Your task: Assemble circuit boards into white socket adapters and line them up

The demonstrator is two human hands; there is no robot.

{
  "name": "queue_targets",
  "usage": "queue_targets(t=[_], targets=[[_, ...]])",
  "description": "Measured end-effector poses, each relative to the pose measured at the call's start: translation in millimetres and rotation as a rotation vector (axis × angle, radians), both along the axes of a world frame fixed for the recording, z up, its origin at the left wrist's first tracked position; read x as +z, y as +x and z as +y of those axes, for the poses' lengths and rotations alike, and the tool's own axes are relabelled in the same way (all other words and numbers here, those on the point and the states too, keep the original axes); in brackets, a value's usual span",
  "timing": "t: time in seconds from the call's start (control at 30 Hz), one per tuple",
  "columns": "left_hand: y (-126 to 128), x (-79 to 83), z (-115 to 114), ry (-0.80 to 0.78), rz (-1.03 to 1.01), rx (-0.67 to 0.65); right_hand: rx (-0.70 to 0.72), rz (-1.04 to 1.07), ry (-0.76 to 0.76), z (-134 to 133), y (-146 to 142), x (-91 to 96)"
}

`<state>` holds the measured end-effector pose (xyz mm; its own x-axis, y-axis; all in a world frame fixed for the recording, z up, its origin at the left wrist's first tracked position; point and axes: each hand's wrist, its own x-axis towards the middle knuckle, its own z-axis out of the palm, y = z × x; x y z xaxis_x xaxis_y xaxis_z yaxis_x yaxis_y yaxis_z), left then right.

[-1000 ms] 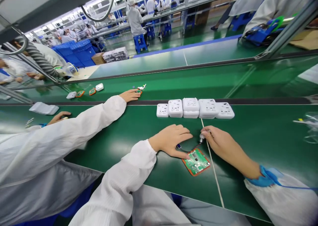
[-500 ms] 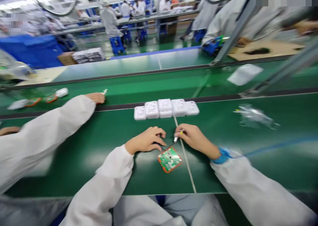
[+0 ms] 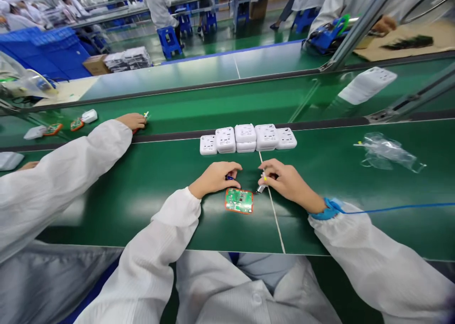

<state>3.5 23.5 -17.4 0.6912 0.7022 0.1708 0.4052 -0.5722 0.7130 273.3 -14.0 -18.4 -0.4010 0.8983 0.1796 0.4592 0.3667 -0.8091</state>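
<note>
A green circuit board (image 3: 234,200) with an orange-red rim lies on the bench in front of me. My left hand (image 3: 213,178) is at its upper left edge, thumb along the rim, fingers curled around a small dark blue part (image 3: 229,177). Just right of the board, my right hand (image 3: 288,180) pinches a small silver metal piece (image 3: 261,188) with a white and yellow end. Its tip points toward the board's right edge; whether they touch I cannot tell. Beyond my hands stands a row of white square plastic cases (image 3: 245,133), some stacked.
A clear plastic bag (image 3: 389,151) lies at right, near the blue cord (image 3: 398,207) from my wristband. A co-worker's sleeve (image 3: 81,162) reaches in from the left. On the green strip beyond are more white cases (image 3: 368,84) and orange-rimmed boards (image 3: 77,124). A metal post (image 3: 355,32) rises at right.
The board has turned from a slanted position to nearly square with the bench edge. My right hand has shifted slightly away from it. The view has tilted down.
</note>
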Motion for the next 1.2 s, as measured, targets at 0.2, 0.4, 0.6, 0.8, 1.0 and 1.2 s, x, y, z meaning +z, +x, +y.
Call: queue_targets(t=[0.2, 0.4, 0.6, 0.8, 1.0, 1.2], targets=[[3, -0.1, -2, -0.178, -0.251, 0.091, 0.012, -0.013, 0.017, -4, -5, 10.3], [22, -4.1, -13, -0.514, -0.606, 0.272, -0.017, 0.268, -0.122, -11, -22, 9.4], [35, -2.6, -23, -0.674, -0.787, 0.357, 0.003, 0.539, -0.289, -7, -29, -8.4], [38, 1.6, -23, -0.754, -0.812, 0.423, -0.041, 0.468, -0.139, -4, -29, -3.0], [38, -2.6, -24, -0.453, -0.613, 0.425, -0.154, 0.369, -0.028, -2, -30, -4.8], [35, -2.6, -23, -0.197, -0.388, 0.29, -0.135, 0.24, 0.19, -4, -28, -1.4]])
